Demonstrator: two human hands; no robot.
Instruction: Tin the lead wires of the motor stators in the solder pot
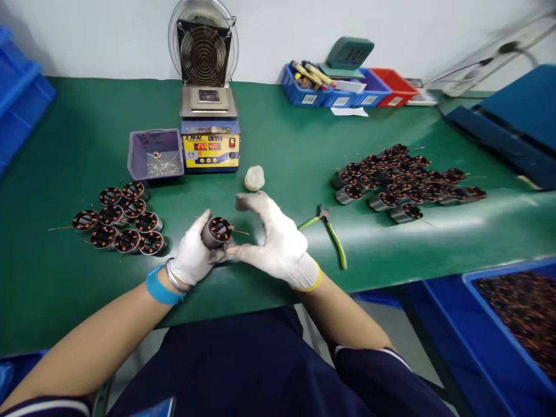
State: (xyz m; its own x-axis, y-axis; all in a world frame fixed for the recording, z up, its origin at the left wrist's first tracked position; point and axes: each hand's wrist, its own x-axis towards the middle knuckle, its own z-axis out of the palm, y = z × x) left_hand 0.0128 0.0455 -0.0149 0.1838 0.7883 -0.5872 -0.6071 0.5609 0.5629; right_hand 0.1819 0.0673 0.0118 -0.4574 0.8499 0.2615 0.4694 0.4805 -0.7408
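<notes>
My gloved left hand [193, 249] is wrapped round a motor stator [214, 233], a grey metal cylinder with copper windings inside and wire ends sticking out to the right. Just right of it, my gloved right hand [275, 237] has its thumb and fingers spread apart, the thumb near the stator's wires. Whether that thumb touches them I cannot tell. Green-handled cutters [334, 237] lie on the table to the right of this hand. A round whitish lump [254, 178] sits beyond it. Several similar stators [128, 240] stand grouped at the left.
A solder pot [211, 145] with lit digits and a fan stands behind my hands, beside a purple bin [155, 156] of metal scraps. More stators [395, 179] cluster at the right. Small blue bins [308, 98] and a red bin [395, 87] line the wall. A blue crate [490, 307] sits lower right.
</notes>
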